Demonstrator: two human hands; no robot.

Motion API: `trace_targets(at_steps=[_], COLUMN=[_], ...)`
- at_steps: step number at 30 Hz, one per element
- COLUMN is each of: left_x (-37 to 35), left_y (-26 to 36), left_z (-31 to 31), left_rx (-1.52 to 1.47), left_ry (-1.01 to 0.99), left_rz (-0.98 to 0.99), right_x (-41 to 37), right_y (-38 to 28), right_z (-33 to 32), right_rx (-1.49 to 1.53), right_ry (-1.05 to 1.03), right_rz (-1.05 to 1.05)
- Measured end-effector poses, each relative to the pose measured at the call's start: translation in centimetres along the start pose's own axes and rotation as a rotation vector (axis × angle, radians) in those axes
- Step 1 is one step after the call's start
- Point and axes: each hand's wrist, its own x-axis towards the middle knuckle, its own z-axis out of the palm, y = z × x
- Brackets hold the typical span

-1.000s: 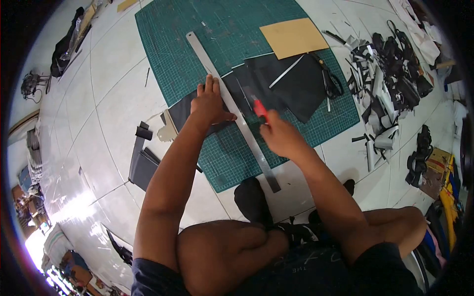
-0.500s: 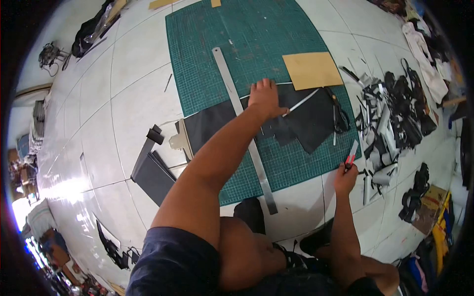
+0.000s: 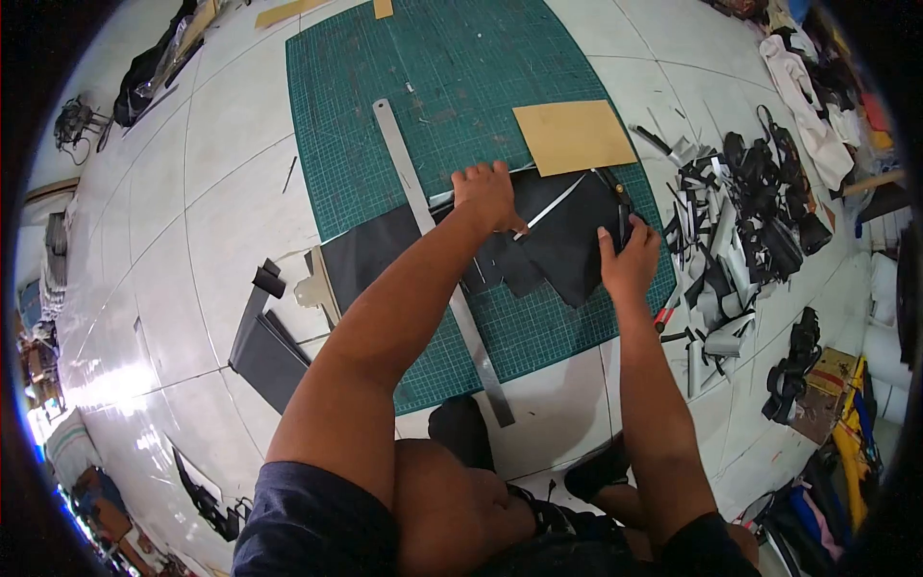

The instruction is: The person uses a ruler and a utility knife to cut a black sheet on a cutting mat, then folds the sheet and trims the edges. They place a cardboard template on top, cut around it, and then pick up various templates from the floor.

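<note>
A sheet of black material [image 3: 367, 247] lies across the green cutting mat [image 3: 423, 67]. My left hand [image 3: 486, 200] has its fingers curled over the sheet's far edge, which is slightly raised there. Beside its thumb lies a narrow white strip [image 3: 553, 207]. A steel ruler [image 3: 471, 337] crosses the sheet under my left forearm. At the sheet's right end, my right hand [image 3: 632, 264] is over the scissors' handles, thumb and fingers apart; the scissors [image 3: 615, 185] are partly hidden. A red utility knife [image 3: 663, 315] lies at the mat's right edge, close to my right wrist.
Tan card [image 3: 577, 137] rests at the sheet's far edge. Black and grey scraps [image 3: 735, 240] are heaped right of the mat. On the left are a clipboard's metal clip [image 3: 315, 291] and folded dark pieces [image 3: 269, 361]. My foot [image 3: 460, 428] is by the ruler's near end.
My right hand has put down the utility knife at the mat's edge and moved forward to the scissors. My left hand has curled its fingers at the sheet's far edge, lifting it slightly.
</note>
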Motion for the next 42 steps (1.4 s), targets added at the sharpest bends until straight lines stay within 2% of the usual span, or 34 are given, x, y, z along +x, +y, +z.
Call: trace_targets(at_steps=[3, 6, 7, 10, 14, 17, 19, 21, 23, 26, 29, 32, 38, 40, 42], left_x=[-0.1, -0.4, -0.5, 0.1, -1.1, -1.2, -1.7, -1.9, -1.4, -0.8, -1.9, -2.4, -2.9, -2.5, -2.2], left_y=[0.7, 0.8, 0.8, 0.8, 1.7, 1.5, 1.6, 1.4, 1.1, 0.6, 0.8, 1.4, 2.4, 2.1, 1.8], left_z=[-0.8, -0.4, -0.2, -0.2, 1.5, 2.0, 2.2, 2.7, 3.9, 5.2, 3.4, 3.8, 3.6, 4.8, 5.3], left_rx=[0.030, 0.043, 0.052, -0.135, -0.279, -0.309, -0.353, -0.390, -0.414, -0.484, -0.576, -0.514, -0.637, -0.610, -0.590], left_ry=[-0.025, 0.010, 0.026, -0.134, -0.015, -0.165, -0.164, -0.159, -0.144, -0.111, -0.187, -0.100, -0.153, -0.124, -0.082], left_rz=[0.013, 0.038, 0.058, 0.045, -0.013, 0.009, -0.015, -0.039, -0.068, -0.008, 0.008, 0.003, -0.085, -0.041, -0.003], right_x=[1.9, 2.8, 2.6, 2.8, 3.1, 1.7, -0.9, -4.0, -6.8, -9.4, -9.5, -9.7, -10.7, -10.7, -10.4], right_y=[2.7, 4.7, 4.6, 4.3, 3.6, 2.9, 0.2, -0.4, -1.4, -1.9, -2.6, -2.9, -3.5, -3.5, -3.5], right_z=[0.8, 1.1, 1.1, 1.5, 1.6, 1.0, -1.0, -0.3, -0.1, 1.7, 1.3, 1.3, 1.3, 1.1, 0.8], right_rx=[-0.045, -0.021, -0.034, 0.001, 0.032, 0.006, 0.035, 0.201, 0.150, -0.050, -0.023, 0.106, 0.121, 0.118, 0.140], right_ry=[-0.062, -0.136, -0.097, -0.099, -0.061, 0.048, 0.099, 0.004, -0.081, -0.020, -0.071, -0.116, -0.115, -0.114, -0.208], right_rz=[-0.029, 0.037, 0.013, 0.074, 0.237, 0.148, -0.033, -0.015, -0.127, -0.197, -0.160, -0.199, -0.270, -0.289, -0.249])
